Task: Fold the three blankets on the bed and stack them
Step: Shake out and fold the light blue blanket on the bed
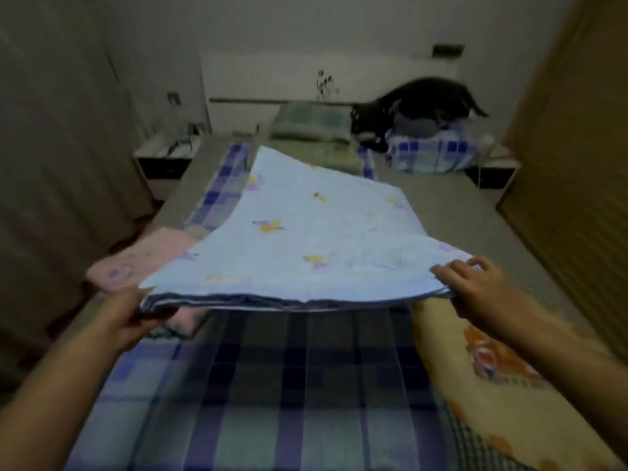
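Pale blue blanket [306, 232], folded into layers, is held up flat over the bed [272, 385]. Left hand [132, 317] grips its near left corner with fingers curled under; right hand [475, 283] pinches the near right edge (thumb below). Beside the blue one's left corner sits a pink blanket [142, 263], a yellow-orange blanket [475, 362] under its right. Beyond it, a black cat [418, 103] stands on pillows by the headboard.
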Available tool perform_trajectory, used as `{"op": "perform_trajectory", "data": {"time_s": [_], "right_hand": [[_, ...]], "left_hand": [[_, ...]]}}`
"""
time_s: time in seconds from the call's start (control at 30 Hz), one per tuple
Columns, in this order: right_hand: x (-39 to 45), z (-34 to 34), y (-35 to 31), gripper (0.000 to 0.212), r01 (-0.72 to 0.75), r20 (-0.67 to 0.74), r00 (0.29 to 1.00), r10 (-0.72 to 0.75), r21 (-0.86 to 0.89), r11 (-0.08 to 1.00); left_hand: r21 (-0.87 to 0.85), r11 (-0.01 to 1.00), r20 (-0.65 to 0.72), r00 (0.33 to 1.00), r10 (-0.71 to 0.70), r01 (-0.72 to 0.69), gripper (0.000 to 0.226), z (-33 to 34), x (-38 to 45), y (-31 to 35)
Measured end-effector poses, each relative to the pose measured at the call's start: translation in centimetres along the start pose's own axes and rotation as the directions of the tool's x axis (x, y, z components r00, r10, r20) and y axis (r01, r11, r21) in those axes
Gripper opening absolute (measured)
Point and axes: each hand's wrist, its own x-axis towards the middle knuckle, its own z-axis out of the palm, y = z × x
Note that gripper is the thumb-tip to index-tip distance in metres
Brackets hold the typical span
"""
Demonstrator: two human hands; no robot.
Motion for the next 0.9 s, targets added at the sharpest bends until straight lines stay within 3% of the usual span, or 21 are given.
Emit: {"op": "perform_trajectory", "data": {"time_s": [0.03,0.1,0.17,0.2,0.27,0.3,0.33,0.37,0.4,0.43,0.47,0.5,0.53,0.63,0.7,0.8,0.9], "right_hand": [[-2.7,3.0,-1.6,0.056,0.005,0.068,0.998,-0.007,0.022,1.0],[-9.4,9.4,-4.5,0.046,-0.007,0.197,0.98,-0.011,0.09,0.996],[-16.6,15.5,-6.9,0.043,-0.079,0.38,0.925,0.011,0.166,0.983],[-20.1,18.5,-7.8,0.05,-0.18,0.485,0.871,0.075,0.174,0.968],[-25.9,23.1,-10.7,0.066,-0.504,0.59,0.726,0.354,0.105,0.857],[-26.9,23.9,-13.0,0.063,-0.697,0.607,0.594,0.528,0.059,0.715],[-27.6,24.4,-15.2,0.056,-0.893,0.588,0.382,0.712,0.036,0.45],[-27.7,24.5,-17.3,0.048,-0.996,0.519,0.09,0.85,0.052,0.073],[-27.6,24.2,-19.1,0.039,-0.94,0.483,-0.218,0.848,0.131,-0.316],[-27.3,24.3,-20.6,0.025,-0.736,0.521,-0.438,0.733,0.26,-0.625],[-26.9,24.5,-22.0,0.012,-0.477,0.602,-0.542,0.586,0.354,-0.805],[-26.7,24.5,-22.8,0.015,-0.276,0.699,-0.535,0.474,0.386,-0.88],[-26.6,24.6,-22.9,0.023,-0.173,0.757,-0.494,0.428,0.398,-0.901],[-25.7,25.2,-21.1,0.037,0.039,0.839,-0.366,0.403,0.446,-0.894],[-24.5,25.0,-19.8,0.049,0.123,0.891,-0.306,0.335,0.386,-0.914],[-22.6,22.7,-18.8,0.052,0.145,0.933,-0.201,0.297,0.328,-0.933],[-21.7,19.2,-16.7,0.037,0.034,0.882,-0.181,0.434,0.447,-0.894]], "left_hand": [[0.083,0.994,-0.078,0.995,-0.063,0.07,0.025,-1.8,1.1,-5.0],[0.205,0.945,-0.247,0.948,-0.201,0.254,0.026,-6.2,3.3,-15.3],[0.381,0.828,-0.385,0.885,-0.262,0.411,0.022,-10.5,5.0,-24.5],[0.478,0.746,-0.424,0.865,-0.267,0.464,0.02,-12.2,5.7,-28.1],[0.652,0.576,-0.479,0.857,-0.19,0.492,0.025,-14.0,6.3,-33.3],[0.711,0.501,-0.493,0.858,-0.145,0.494,0.028,-14.6,6.8,-35.2],[0.76,0.434,-0.487,0.866,-0.112,0.484,0.03,-15.1,7.1,-36.4],[0.795,0.39,-0.468,0.879,-0.095,0.465,0.032,-15.5,7.4,-37.4],[0.815,0.368,-0.451,0.889,-0.082,0.448,0.034,-15.8,7.7,-38.2],[0.83,0.357,-0.432,0.899,-0.071,0.428,0.036,-16.3,7.9,-38.8],[0.826,0.367,-0.435,0.898,-0.065,0.427,0.036,-16.4,7.9,-39.2],[0.813,0.395,-0.442,0.895,-0.063,0.428,0.036,-16.5,7.8,-39.5],[0.78,0.447,-0.46,0.885,-0.064,0.438,0.036,-16.6,7.5,-39.7],[0.661,0.588,-0.494,0.86,-0.128,0.467,0.041,-17.9,7.3,-40.5],[0.538,0.691,-0.507,0.84,-0.193,0.484,0.041,-18.0,7.3,-40.1],[0.337,0.836,-0.503,0.834,-0.229,0.433,0.02,-15.9,6.1,-37.5],[0.419,0.872,-0.503,0.864,-0.009,0.253,0.026,-15.9,5.3,-35.3]]}}
